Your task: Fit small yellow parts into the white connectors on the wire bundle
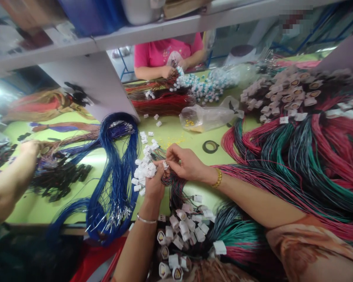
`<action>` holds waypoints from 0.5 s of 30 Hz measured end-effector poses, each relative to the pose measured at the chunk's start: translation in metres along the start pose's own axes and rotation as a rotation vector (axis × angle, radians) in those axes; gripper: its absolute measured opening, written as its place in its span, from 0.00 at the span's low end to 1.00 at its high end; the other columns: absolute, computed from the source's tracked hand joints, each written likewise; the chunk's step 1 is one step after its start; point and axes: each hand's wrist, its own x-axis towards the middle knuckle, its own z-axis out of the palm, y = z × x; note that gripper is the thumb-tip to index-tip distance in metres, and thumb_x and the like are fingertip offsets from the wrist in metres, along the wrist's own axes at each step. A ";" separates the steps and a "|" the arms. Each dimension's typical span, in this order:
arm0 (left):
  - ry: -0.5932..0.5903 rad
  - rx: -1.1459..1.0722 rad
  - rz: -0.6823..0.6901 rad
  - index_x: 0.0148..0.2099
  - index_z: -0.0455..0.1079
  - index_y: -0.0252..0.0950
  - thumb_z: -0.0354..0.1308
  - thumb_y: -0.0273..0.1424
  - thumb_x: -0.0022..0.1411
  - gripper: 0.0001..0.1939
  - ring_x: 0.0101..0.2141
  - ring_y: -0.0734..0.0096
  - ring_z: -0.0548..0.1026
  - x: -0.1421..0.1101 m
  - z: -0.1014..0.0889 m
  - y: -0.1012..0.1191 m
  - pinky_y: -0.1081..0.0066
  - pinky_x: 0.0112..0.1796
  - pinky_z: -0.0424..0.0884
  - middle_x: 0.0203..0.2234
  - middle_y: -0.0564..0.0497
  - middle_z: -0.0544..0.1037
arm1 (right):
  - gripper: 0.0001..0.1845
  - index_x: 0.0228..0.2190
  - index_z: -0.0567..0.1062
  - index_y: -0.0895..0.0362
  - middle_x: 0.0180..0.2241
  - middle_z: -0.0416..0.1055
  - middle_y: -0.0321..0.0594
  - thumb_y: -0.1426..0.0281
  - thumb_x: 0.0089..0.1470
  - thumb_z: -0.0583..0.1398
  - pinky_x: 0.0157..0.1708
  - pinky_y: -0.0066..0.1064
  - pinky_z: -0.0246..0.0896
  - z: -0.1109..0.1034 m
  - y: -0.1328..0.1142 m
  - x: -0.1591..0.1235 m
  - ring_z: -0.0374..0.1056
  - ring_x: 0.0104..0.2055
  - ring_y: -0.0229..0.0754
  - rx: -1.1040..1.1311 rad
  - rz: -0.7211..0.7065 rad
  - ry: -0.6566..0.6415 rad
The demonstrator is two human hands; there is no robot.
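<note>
My left hand, with a silver bangle at the wrist, is closed around thin wires and a small white plastic connector. Close against it, my right hand pinches at that same connector with thumb and fingertips; a gold-coloured bracelet circles this wrist. A cluster of white connectors lies just left of my hands. Below them, more wires end in larger white connector housings. Red, black and green wires run off to the right under my right forearm.
Blue wires lie left, near black connectors and a co-worker's arm. A tape roll, a plastic bag and yellow bits sit ahead. Across the table, a person in pink handles wires. A shelf spans above.
</note>
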 end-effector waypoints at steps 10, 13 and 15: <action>-0.038 0.014 -0.010 0.28 0.73 0.33 0.76 0.44 0.47 0.21 0.21 0.80 0.69 0.000 0.001 0.005 0.79 0.25 0.66 0.19 0.55 0.72 | 0.11 0.35 0.61 0.52 0.28 0.70 0.33 0.70 0.52 0.60 0.30 0.29 0.64 0.007 0.006 -0.001 0.67 0.28 0.36 0.093 0.071 0.132; -0.042 0.041 0.012 0.28 0.73 0.33 0.76 0.45 0.47 0.21 0.21 0.79 0.68 0.000 0.001 0.005 0.78 0.24 0.65 0.19 0.55 0.72 | 0.10 0.34 0.61 0.52 0.27 0.70 0.32 0.71 0.53 0.60 0.30 0.29 0.63 0.007 0.005 -0.003 0.67 0.27 0.36 0.051 0.051 0.140; -0.052 0.033 0.018 0.28 0.73 0.33 0.76 0.45 0.47 0.22 0.21 0.79 0.67 0.000 0.001 0.005 0.78 0.24 0.64 0.18 0.55 0.71 | 0.11 0.35 0.61 0.52 0.28 0.70 0.32 0.70 0.52 0.60 0.30 0.29 0.63 0.009 0.005 -0.003 0.67 0.28 0.36 0.052 0.064 0.147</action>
